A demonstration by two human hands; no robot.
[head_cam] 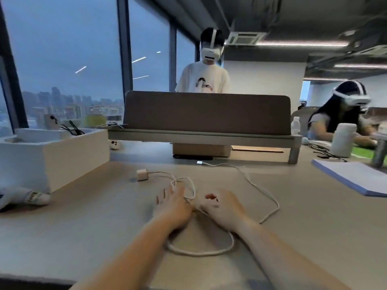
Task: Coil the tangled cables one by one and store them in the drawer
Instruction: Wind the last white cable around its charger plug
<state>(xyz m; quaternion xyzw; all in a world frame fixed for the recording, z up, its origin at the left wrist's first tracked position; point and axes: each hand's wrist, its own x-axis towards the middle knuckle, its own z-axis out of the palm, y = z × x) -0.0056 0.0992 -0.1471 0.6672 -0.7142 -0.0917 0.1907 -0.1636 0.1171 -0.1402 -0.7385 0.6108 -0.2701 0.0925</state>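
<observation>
Where the two hands meet at the middle of the desk [94, 227], a white cable [272, 199] lies sprawled in loose loops. The left hand [170, 204] lies with its fingers straight and slightly spread, the tips among the small loops. The right hand [219, 208] has its fingers curled in on the cable where the strands cross between the hands; blur hides the exact pinch.

From there one strand runs to a small white plug [142, 174] further out on the left. Another sweeps wide to the right and back to a connector [200, 162] near the far edge. A near loop lies between the forearms, partly under the wrists.

A big white box [73, 155] stands left of the plug, near it but apart, with a soft white thing [35, 198] at its near corner. Beyond the connector a grey divider [207, 114] sits on a low shelf, with a carton [201, 149] under it.

At the right lie a pad [356, 176] and a white bottle [343, 141], well apart from the cable. A standing person [204, 80] in a headset is behind the divider, and a seated person [343, 114] is at the far right.
</observation>
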